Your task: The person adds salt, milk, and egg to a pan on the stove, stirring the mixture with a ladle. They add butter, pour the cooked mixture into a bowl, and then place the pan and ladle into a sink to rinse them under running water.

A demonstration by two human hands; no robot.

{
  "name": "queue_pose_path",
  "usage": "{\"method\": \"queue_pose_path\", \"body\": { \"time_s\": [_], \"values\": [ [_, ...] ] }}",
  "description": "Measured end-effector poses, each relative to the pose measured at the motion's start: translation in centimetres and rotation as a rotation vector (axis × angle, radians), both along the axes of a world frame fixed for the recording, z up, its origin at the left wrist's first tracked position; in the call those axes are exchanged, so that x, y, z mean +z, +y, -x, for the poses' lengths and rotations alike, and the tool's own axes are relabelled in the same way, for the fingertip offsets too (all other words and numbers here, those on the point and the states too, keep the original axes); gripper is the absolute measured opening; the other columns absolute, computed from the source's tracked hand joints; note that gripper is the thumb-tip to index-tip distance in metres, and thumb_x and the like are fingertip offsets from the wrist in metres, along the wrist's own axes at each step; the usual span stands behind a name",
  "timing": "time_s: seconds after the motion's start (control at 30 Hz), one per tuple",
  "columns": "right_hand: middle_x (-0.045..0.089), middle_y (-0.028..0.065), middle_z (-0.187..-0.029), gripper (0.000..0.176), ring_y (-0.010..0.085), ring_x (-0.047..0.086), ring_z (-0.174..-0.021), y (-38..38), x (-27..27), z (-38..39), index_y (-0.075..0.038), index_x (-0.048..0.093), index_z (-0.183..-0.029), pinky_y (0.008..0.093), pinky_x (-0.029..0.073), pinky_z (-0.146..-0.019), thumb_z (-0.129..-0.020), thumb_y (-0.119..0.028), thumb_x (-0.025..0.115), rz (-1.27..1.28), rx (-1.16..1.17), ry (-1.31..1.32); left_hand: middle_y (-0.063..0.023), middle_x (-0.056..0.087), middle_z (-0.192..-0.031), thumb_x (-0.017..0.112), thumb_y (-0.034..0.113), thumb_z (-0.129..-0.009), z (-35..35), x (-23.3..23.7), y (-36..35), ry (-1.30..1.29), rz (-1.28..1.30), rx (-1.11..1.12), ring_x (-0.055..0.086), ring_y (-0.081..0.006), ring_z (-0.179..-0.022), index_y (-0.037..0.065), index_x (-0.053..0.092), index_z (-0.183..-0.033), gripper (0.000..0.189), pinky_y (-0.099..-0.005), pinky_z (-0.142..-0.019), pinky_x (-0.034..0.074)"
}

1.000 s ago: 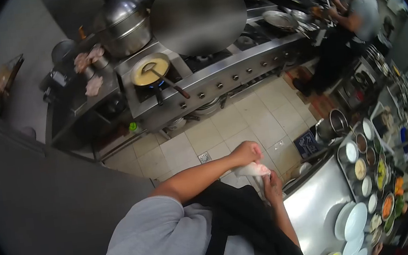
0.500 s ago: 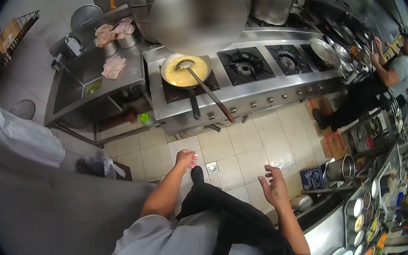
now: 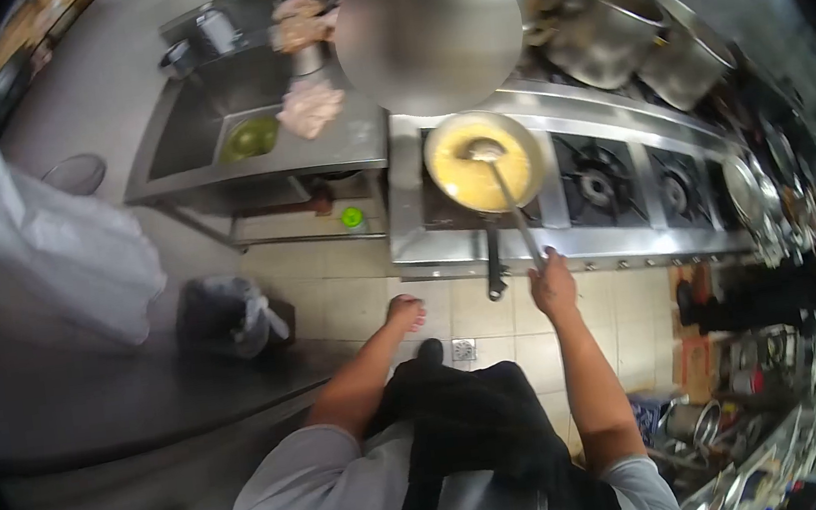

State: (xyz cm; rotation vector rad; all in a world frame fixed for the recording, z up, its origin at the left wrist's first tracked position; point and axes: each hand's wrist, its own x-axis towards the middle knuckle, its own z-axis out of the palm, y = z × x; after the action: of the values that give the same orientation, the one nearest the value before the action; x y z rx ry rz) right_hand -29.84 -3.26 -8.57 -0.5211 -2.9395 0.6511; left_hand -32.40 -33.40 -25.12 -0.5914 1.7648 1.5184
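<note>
My right hand (image 3: 554, 284) grips the handle end of a long ladle (image 3: 511, 201). The ladle's bowl rests in a pan (image 3: 536, 155) of yellow liquid (image 3: 465, 180), which stands on the left burner of the stove. The pan's black handle (image 3: 494, 255) points toward me, just left of the ladle, and no hand touches it. My left hand (image 3: 407, 314) hangs over the floor in front of the stove, its fingers curled closed. Whatever may be inside those fingers is hidden.
Left of the stove is a steel sink counter (image 3: 354, 138) with raw meat (image 3: 311, 107) on it. Bare burners (image 3: 593, 183) and large pots (image 3: 603, 21) are to the right. A lined bin (image 3: 224, 321) stands at left. A co-worker (image 3: 785, 291) stands at far right.
My right hand has gone from open and empty to holding the ladle's handle. The ladle has turned a little in the pan. The view has shifted; my left hand stays low and curled.
</note>
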Motion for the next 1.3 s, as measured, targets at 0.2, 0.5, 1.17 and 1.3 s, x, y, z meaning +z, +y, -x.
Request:
{"method": "queue_pose_path", "body": {
  "time_s": [0.2,0.5,1.17,1.3],
  "values": [
    [0.064,0.0269,-0.094,0.036,0.0430,0.062,-0.087,1.9,0.7,-0.4,-0.002,0.048,-0.123,0.0493,0.048,-0.077,-0.090,-0.017,0.054,0.096,0.113,-0.027,-0.0046,0.066,-0.082,0.060,0.026,-0.085,0.2,1.8,-0.9,0.057,-0.018,0.065,0.062,-0.0156,-0.060,0.009,0.059,-0.102,0.024,-0.0308,-0.049,0.049],
    [0.062,0.0266,-0.098,0.038,0.0432,0.061,-0.089,5.9,3.4,4.5,-0.003,0.049,-0.127,0.0497,0.049,-0.079,-0.092,-0.017,0.049,-0.008,0.354,0.006,-0.0053,0.067,-0.090,0.062,0.054,-0.085,0.5,10.0,7.7,0.190,-0.116,-0.167,0.062,-0.0133,-0.071,0.007,0.060,-0.105,0.051,-0.0282,-0.058,0.047],
    [0.063,0.0288,-0.097,0.035,0.0448,0.061,-0.092,11.5,5.1,3.3,0.002,0.052,-0.121,0.0488,0.048,-0.079,-0.090,-0.016,0.052,0.202,0.416,0.056,-0.0021,0.064,-0.077,0.067,0.036,-0.086,0.0,9.8,11.7,0.084,-0.192,-0.123,0.061,-0.0113,-0.064,0.005,0.063,-0.102,0.035,-0.0246,-0.056,0.049],
    [0.063,0.0300,-0.095,0.035,0.0454,0.060,-0.092,10.8,2.3,5.8,0.003,0.054,-0.120,0.0483,0.048,-0.079,-0.090,-0.017,0.052,0.193,0.326,0.048,-0.0046,0.066,-0.085,0.067,0.033,-0.087,-0.7,10.0,11.5,0.068,-0.274,-0.106,0.062,-0.0119,-0.069,0.004,0.062,-0.105,0.034,-0.0256,-0.059,0.050]
  ]
}}
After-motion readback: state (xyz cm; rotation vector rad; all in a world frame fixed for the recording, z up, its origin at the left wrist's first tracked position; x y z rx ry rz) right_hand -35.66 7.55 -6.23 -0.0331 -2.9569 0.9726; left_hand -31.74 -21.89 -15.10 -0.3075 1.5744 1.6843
